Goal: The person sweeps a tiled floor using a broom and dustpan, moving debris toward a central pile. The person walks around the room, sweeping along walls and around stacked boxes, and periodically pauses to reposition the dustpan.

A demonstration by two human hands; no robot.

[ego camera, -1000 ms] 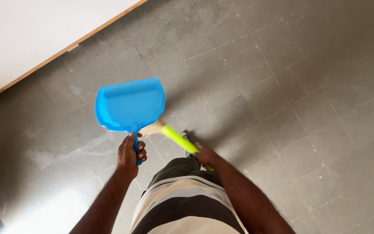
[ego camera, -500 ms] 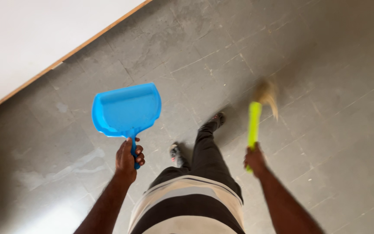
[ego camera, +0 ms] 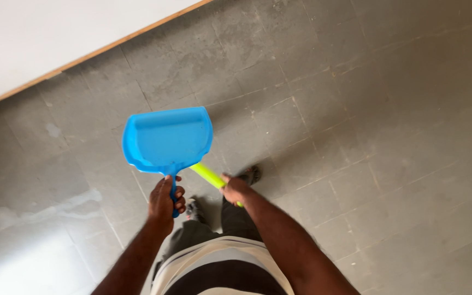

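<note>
My left hand (ego camera: 165,201) grips the handle of a bright blue dustpan (ego camera: 166,138), held level above the grey tiled floor. Just to its right, my right hand (ego camera: 235,188) is closed around the yellow-green handle of a hand brush (ego camera: 206,174). That handle runs up and left, and its far end with the bristles is hidden under the dustpan. Below both hands I see my striped shirt and dark trousers, with a sandalled foot (ego camera: 251,175) on the tiles.
A white wall (ego camera: 39,38) with a brown skirting strip (ego camera: 91,54) runs diagonally across the upper left. Worn grey floor tiles (ego camera: 367,109) spread to the right and far side. A pale wet-looking patch (ego camera: 39,210) marks the floor at the lower left.
My right hand has swung the brush back from out at the right, so its head now sits under the dustpan. The dustpan stays in my left hand, shifted slightly.
</note>
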